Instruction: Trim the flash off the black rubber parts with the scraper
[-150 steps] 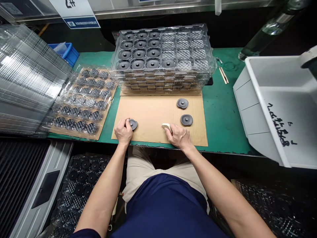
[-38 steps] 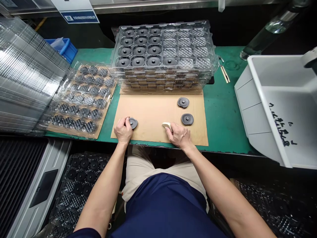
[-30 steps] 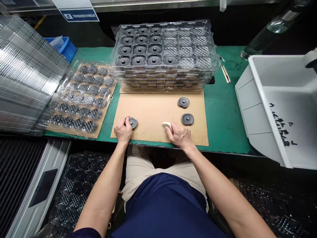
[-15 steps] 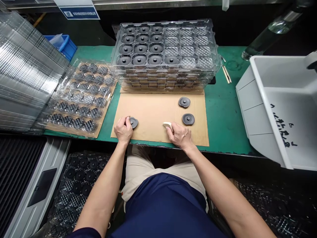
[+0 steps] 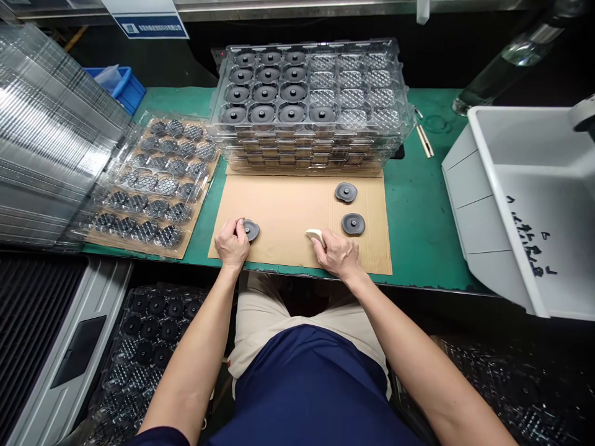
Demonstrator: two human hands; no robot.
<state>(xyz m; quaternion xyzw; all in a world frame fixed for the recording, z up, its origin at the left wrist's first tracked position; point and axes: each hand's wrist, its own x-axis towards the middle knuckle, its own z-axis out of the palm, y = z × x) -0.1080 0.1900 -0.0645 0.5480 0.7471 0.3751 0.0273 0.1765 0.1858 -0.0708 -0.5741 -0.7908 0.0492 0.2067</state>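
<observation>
My left hand [image 5: 232, 243] is closed at the left of the cardboard sheet [image 5: 283, 204], thumb and finger pinching the near edge of a dark grey rounded disc [image 5: 251, 230] with a raised centre. The fingers cover part of that disc. My right hand [image 5: 341, 253] is closed around a small cream-coloured, flat-looking piece [image 5: 315, 235], whose tip points left over the cardboard. Two similar discs lie on the sheet beyond my right hand: a nearer disc [image 5: 353, 224] and a farther disc [image 5: 346, 192]. Neither is touched.
Stacked clear trays [image 5: 311, 133] stand behind the cardboard, several cells holding discs. On the left are another filled tray [image 5: 158, 179], a tall stack of clear trays [image 5: 51, 136] and a blue bin [image 5: 127, 90]. A grey bin [image 5: 478, 204] with small black pieces sits right.
</observation>
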